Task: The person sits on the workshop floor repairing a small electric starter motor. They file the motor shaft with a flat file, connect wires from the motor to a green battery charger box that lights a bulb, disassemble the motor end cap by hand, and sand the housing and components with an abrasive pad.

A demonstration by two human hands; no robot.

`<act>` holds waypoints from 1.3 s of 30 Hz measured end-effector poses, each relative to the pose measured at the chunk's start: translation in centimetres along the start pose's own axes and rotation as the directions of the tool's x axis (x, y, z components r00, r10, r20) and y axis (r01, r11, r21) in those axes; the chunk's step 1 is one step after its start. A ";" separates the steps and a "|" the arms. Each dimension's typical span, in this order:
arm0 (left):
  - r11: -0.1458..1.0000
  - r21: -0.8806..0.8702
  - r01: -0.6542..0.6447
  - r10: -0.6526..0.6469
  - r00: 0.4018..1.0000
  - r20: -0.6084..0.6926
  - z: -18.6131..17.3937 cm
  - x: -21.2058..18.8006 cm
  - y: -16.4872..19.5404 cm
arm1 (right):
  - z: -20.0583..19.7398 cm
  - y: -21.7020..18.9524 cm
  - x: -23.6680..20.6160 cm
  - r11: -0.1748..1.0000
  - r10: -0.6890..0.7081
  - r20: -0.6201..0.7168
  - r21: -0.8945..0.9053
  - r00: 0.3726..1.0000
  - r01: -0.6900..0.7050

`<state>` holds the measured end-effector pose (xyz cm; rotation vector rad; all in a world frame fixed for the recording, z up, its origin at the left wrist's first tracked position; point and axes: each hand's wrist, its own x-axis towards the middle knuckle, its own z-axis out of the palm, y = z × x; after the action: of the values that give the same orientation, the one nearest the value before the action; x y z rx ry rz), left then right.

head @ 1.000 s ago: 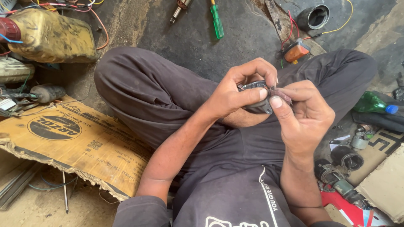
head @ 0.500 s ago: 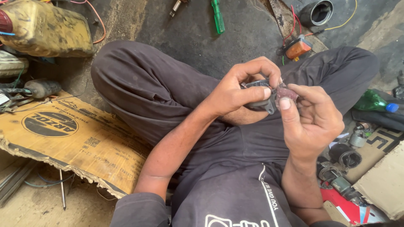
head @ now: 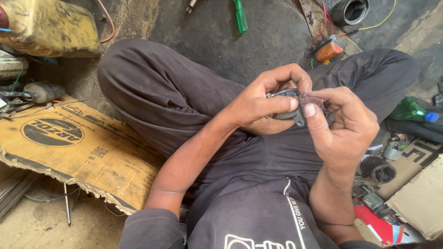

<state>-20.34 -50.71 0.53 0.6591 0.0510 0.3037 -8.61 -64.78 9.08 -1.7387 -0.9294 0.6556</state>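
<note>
Right, the small dark grey part (head: 286, 105) sits dead centre, held up over the person's lap between both hands. It looks like a curved piece of grey metal or plastic with a rounded lug poking out at its lower edge, and a dull reddish-brown bit at its right end; most of it is hidden by fingers, so its full shape cannot be told. The left hand (head: 260, 101) has its grip clenched round the part, thumb laid flat across the front, fingers curled over the top. The right hand (head: 344, 124) pinches the reddish end, thumb upright against it, the other fingers folded behind. Both hands touch each other at the fingertips.

Under them, crossed legs in dark trousers (head: 152, 92) on a grimy floor (head: 212, 32). Off to the person's left lies a torn sheet of brown cardboard (head: 69, 143), a yellowed can (head: 46, 27) beyond it. Ahead, a green-handled screwdriver (head: 240, 16) and an orange lamp unit (head: 328, 50) with red and yellow wires. To the right, a green bottle (head: 408, 110) with a blue cap among small metal parts.
</note>
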 end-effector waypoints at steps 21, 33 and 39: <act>0.970 -0.226 0.093 -0.083 0.995 0.051 0.7 -0.2 -0.4 | 1.0 -2.7 -0.5 0.906 -0.163 -0.002 -0.397 0.987 0.148; 0.995 0.071 0.076 -0.077 0.997 0.014 0.7 -0.2 -0.7 | 1.1 -3.4 -0.1 0.923 -0.110 0.006 -0.370 0.994 0.105; 0.982 0.165 0.091 -0.088 0.996 -0.022 1.0 -0.1 -1.2 | 0.6 -2.9 -0.3 0.885 -0.141 0.048 -0.443 0.989 0.147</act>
<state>-19.94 -52.20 0.56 0.8172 0.1201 0.2188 -10.05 -64.15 11.60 -2.0393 -1.2813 0.3719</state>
